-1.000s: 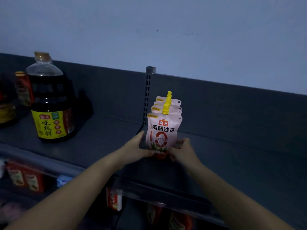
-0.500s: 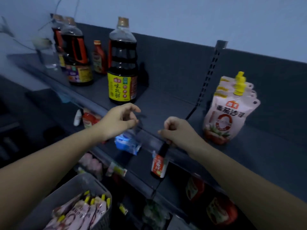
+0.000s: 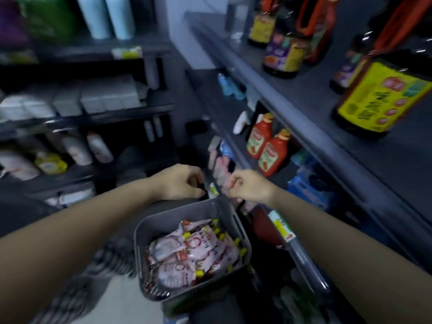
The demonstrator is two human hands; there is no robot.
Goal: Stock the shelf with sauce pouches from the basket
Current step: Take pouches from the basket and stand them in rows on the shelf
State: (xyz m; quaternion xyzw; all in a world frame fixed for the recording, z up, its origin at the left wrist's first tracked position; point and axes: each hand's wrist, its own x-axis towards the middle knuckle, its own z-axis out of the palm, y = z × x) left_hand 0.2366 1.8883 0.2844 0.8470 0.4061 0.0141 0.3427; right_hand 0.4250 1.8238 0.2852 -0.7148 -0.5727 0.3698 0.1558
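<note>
A grey basket (image 3: 233, 226) sits low in front of me, holding several pink-and-white sauce pouches (image 3: 187, 256) with yellow spouts. My left hand (image 3: 180, 182) hovers just beyond the basket's far rim, fingers curled with nothing in them. My right hand (image 3: 250, 187) hangs beside it, to the right of the rim, loosely fisted and empty. The grey top shelf (image 3: 304, 106) runs along the right. The pouches placed on it are out of view.
Large dark sauce bottles with yellow labels (image 3: 378, 99) stand on the top shelf at right. Red ketchup bottles (image 3: 268, 148) sit on the shelf below. Another rack with white and blue goods (image 3: 93, 99) fills the left.
Both hands let go of the pouch standing on the shelf and dropped down and left to the basket. My view swung from the shelf down to the basket.
</note>
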